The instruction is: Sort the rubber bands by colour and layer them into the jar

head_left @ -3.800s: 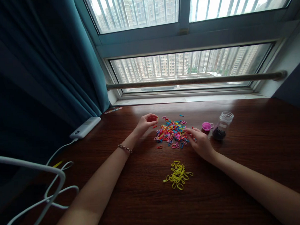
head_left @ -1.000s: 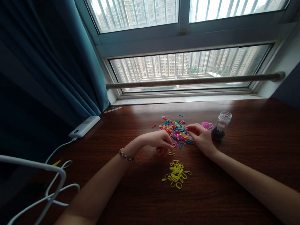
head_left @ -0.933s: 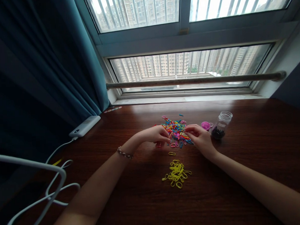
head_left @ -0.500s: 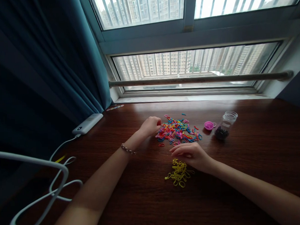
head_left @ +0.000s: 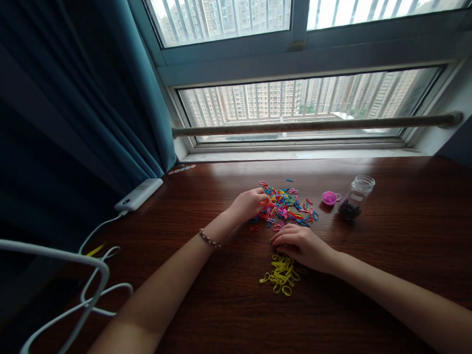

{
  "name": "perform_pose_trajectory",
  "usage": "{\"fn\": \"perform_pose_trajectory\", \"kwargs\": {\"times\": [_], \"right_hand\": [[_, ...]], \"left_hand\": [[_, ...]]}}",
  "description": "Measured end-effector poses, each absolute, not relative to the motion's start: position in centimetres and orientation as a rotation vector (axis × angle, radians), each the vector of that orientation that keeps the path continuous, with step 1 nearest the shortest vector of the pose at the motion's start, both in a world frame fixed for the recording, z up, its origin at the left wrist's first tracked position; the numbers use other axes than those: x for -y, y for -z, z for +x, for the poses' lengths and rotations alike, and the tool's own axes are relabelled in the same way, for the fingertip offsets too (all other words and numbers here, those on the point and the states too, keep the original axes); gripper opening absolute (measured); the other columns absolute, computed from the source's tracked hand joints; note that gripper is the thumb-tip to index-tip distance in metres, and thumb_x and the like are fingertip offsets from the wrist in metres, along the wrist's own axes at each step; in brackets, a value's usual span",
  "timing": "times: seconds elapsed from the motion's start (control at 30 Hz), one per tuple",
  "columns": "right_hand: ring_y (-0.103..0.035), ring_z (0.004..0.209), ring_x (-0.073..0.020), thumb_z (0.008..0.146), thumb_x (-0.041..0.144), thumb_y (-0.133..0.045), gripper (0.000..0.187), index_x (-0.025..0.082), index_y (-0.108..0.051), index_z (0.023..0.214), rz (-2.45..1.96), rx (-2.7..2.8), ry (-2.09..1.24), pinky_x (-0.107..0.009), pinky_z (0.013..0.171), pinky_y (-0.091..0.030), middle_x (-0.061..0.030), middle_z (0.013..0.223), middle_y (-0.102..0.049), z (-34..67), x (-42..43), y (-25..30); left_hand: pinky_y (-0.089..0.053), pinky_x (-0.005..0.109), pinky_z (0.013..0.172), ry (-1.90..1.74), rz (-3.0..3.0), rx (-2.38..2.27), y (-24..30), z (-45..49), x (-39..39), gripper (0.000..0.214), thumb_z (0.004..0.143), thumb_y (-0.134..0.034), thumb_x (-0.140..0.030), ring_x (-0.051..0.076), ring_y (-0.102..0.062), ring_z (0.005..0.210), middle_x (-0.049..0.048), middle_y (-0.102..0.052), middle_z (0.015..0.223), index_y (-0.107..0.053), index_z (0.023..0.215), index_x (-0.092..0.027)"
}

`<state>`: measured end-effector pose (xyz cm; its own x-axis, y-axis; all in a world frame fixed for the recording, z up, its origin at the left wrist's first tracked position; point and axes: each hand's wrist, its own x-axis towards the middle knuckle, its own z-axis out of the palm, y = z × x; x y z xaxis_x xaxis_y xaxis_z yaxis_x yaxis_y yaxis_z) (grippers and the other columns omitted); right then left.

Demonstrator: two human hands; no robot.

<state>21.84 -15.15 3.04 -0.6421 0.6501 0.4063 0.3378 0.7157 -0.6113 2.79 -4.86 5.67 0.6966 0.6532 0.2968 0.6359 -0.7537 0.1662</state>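
A heap of small rubber bands [head_left: 284,203] in red, pink, blue, orange and other colours lies on the brown table. My left hand [head_left: 249,203] rests at its left side, fingers bent together into the bands; what the fingertips pinch is hidden. In front of the heap, my right hand [head_left: 301,243] is held low with its fingers curled toward the thumb. A tiny bit of something shows at its fingertips, too small to name. Just below that hand is a separate cluster of yellow rubber bands [head_left: 282,276].
Right of the heap are a pink lid [head_left: 330,198] and a clear jar [head_left: 356,198] with dark bits inside. A white power bank [head_left: 140,195] with a white cable lies at the left by the blue curtain [head_left: 138,98]. A window with a rail stands behind the table.
My left hand has moved right and slightly nearer, farther over the coloured heap. My right hand's fingers have drawn in a little, staying almost in place above the yellow bands.
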Motion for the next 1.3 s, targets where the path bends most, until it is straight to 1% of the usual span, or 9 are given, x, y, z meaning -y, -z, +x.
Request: {"fn": "perform_pose_trajectory", "kwargs": {"times": [0.13, 0.3, 0.53, 0.6, 0.73, 0.87, 0.97, 1.1, 1.3], "right_hand": [[-0.059, 0.077, -0.0133, 0.083, 0.015, -0.049, 0.017, 0.016, -0.064, 0.089, -0.663, 2.358, -0.742, -0.024, 0.072, -0.047, -0.0061, 0.084, -0.066, 21.8, 15.6, -3.2], [-0.059, 0.070, -0.0112, 0.084, 0.020, -0.049, 0.016, 0.016, -0.064, 0.087, -0.613, 2.347, -0.807, -0.020, 0.064, -0.046, -0.0048, 0.079, -0.065, 21.7, 16.0, -3.7], [-0.057, 0.080, -0.0183, 0.083, 0.018, -0.049, 0.016, 0.018, -0.064, 0.089, -1.134, 1.936, -0.261, -0.030, 0.075, -0.044, -0.0066, 0.084, -0.065, 23.9, 13.0, -2.9], [-0.056, 0.079, -0.0199, 0.081, 0.017, -0.050, 0.018, 0.017, -0.065, 0.091, -1.276, 1.900, -0.144, -0.031, 0.073, -0.044, -0.0080, 0.083, -0.064, 24.8, 12.0, -2.4], [-0.054, 0.072, -0.0189, 0.079, 0.017, -0.052, 0.020, 0.019, -0.066, 0.094, -1.472, 1.917, -0.081, -0.030, 0.069, -0.045, -0.0078, 0.078, -0.061, 25.8, 11.2, -1.7], [-0.053, 0.072, -0.0187, 0.076, 0.015, -0.055, 0.017, 0.020, -0.067, 0.086, -1.490, 1.967, -0.110, -0.030, 0.069, -0.045, -0.0063, 0.076, -0.061, 25.8, 11.2, -1.4], [-0.053, 0.073, -0.0195, 0.075, 0.013, -0.054, 0.017, 0.020, -0.066, 0.085, -1.460, 1.983, -0.124, -0.030, 0.068, -0.044, -0.0057, 0.075, -0.063, 25.8, 11.2, -1.5], [-0.054, 0.074, -0.0202, 0.077, 0.012, -0.050, 0.020, 0.018, -0.064, 0.090, -1.445, 1.980, -0.123, -0.031, 0.068, -0.044, -0.0069, 0.079, -0.064, 25.7, 11.2, -1.6], [-0.057, 0.078, -0.0193, 0.081, 0.013, -0.045, 0.021, 0.016, -0.059, 0.096, -1.326, 1.885, -0.186, -0.030, 0.071, -0.045, -0.0073, 0.087, -0.060, 25.6, 11.1, -1.7]], "left_hand": [[-0.042, 0.022, 0.066, -0.490, 2.910, -1.150, -5.4, 2.7, 4.7, 0.015, 0.080, -0.048, -0.019, 0.014, -0.057, 0.076, 0.0037, -0.060, 0.084, -0.062, 0.078, -0.017], [-0.042, 0.022, 0.066, -0.542, 2.863, -1.165, -5.3, 2.5, 4.3, 0.012, 0.078, -0.051, -0.017, 0.015, -0.058, 0.073, 0.0038, -0.063, 0.078, -0.063, 0.078, -0.016], [-0.043, 0.021, 0.061, -0.794, 2.475, -1.243, -5.9, 2.3, 3.7, 0.012, 0.075, -0.054, -0.020, 0.012, -0.059, 0.063, 0.0030, -0.066, 0.069, -0.065, 0.075, -0.014], [-0.043, 0.021, 0.061, -0.804, 2.333, -1.202, -6.4, 2.4, 3.7, 0.012, 0.073, -0.057, -0.021, 0.012, -0.059, 0.064, 0.0037, -0.067, 0.070, -0.065, 0.075, -0.012], [-0.045, 0.020, 0.058, -0.523, 2.078, -0.948, -7.5, 2.8, 4.7, 0.016, 0.069, -0.062, -0.024, 0.012, -0.060, 0.063, 0.0045, -0.067, 0.071, -0.066, 0.077, -0.011], [-0.042, 0.018, 0.046, -0.127, 1.932, -0.758, -7.8, 3.7, 6.6, 0.018, 0.067, -0.065, -0.029, 0.010, -0.057, 0.049, 0.0022, -0.065, 0.063, -0.067, 0.074, -0.013], [-0.040, 0.016, 0.041, 0.070, 1.879, -0.685, -7.4, 4.5, 7.8, 0.016, 0.066, -0.066, -0.029, 0.009, -0.056, 0.046, 0.0018, -0.065, 0.061, -0.068, 0.072, -0.014], [-0.041, 0.016, 0.040, 0.160, 1.850, -0.600, -6.7, 5.1, 8.6, 0.015, 0.066, -0.066, -0.027, 0.009, -0.056, 0.045, 0.0017, -0.065, 0.063, -0.068, 0.074, -0.015], [-0.036, 0.016, 0.035, 0.202, 1.913, -0.570, -7.2, 5.1, 8.9, 0.016, 0.068, -0.064, -0.029, 0.007, -0.050, 0.038, 0.0011, -0.063, 0.058, -0.066, 0.071, -0.014]]}}
